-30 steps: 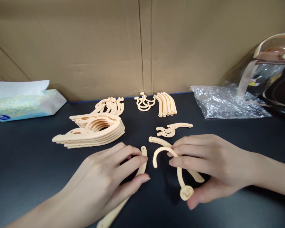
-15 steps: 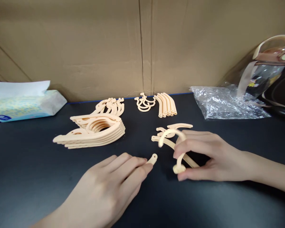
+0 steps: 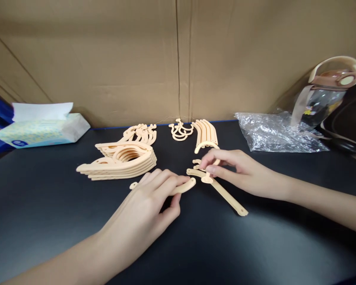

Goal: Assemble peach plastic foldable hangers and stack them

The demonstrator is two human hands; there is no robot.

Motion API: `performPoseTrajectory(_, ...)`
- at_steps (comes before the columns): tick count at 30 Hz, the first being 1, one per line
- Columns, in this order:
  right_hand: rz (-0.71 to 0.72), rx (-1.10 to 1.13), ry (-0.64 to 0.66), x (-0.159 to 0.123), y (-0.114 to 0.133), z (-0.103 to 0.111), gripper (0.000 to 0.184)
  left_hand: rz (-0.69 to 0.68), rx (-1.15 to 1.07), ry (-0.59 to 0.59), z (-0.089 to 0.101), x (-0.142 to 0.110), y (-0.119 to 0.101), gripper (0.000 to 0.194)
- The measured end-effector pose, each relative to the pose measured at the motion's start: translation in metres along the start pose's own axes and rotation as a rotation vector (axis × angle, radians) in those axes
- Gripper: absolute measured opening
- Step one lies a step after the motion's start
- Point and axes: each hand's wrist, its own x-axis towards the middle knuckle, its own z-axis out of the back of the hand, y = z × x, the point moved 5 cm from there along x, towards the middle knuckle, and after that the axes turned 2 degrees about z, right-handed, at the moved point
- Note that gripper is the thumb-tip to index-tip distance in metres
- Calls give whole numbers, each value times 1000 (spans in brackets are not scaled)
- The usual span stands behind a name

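My left hand (image 3: pixel 150 202) is closed around a cream, gently curved hanger arm (image 3: pixel 186 187), whose two ends stick out past the fingers. To its right, my right hand (image 3: pixel 243 170) pinches a cream hanger hook (image 3: pixel 207 179) with a flat round base at its lower end. Just behind that base, a longer hanger arm (image 3: pixel 230 198) lies slantwise on the black table (image 3: pixel 195 245). Partly hidden by the hook and fingers, a small curved piece (image 3: pixel 196 162) rests close by.
Stacked cream hanger pieces (image 3: pixel 136 164) sit left of centre, with more curved parts (image 3: pixel 139 133) behind. Loose hooks (image 3: pixel 180 132) and a row of hanger arms (image 3: pixel 206 130) lie at the back. Tissues (image 3: pixel 47 128) stand left; a clear plastic bag (image 3: pixel 273 132) and bottle (image 3: pixel 329 95) are right.
My right hand has moved left and farther back with the hook, uncovering the long hanger arm. My left hand has moved forward, and more of its hanger arm shows. The view has shifted slightly.
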Motion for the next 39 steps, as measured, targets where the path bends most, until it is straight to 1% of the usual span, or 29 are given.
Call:
performPoseTrajectory(2,-6,84,-46,4,-3,-3,11,47,-21,-18,-2,3,-1,29)
performPoseTrajectory(5,-27,267,-187,9,-10,-8,20,129,-22,-28,-6,8,-4,24)
performPoseTrajectory(7,-9,375,-333,9,-14,-7,23,175,-5,-34,-8,11,-6,21)
performPoseTrajectory(9,9,457,-413,8,-15,-6,25,200,8,-33,-9,14,-8,19)
performPoseTrajectory(10,12,486,-433,7,-15,-6,27,210,11,-27,-10,14,-8,19)
performPoseTrajectory(13,-6,522,-446,5,-15,-5,30,242,8,-14,-10,14,-5,19)
performPoseTrajectory(17,-38,490,-458,2,-16,-5,31,246,12,25,-11,14,-1,19)
performPoseTrajectory(22,-15,416,-435,0,-11,-6,29,192,32,36,-7,15,0,20)
performPoseTrajectory(27,9,280,-427,-1,-6,-5,26,149,32,4,-7,12,1,16)
performPoseTrajectory(31,4,287,-449,-1,-9,-5,20,87,9,-3,-11,9,0,9)
performPoseTrajectory(35,7,307,-407,0,-10,-6,17,36,12,-14,-10,8,-3,17)
performPoseTrajectory(37,3,323,-386,0,-10,-6,16,28,23,-22,-8,9,-4,18)
performPoseTrajectory(39,-14,350,-394,0,-12,-5,16,32,34,-27,-7,9,-4,18)
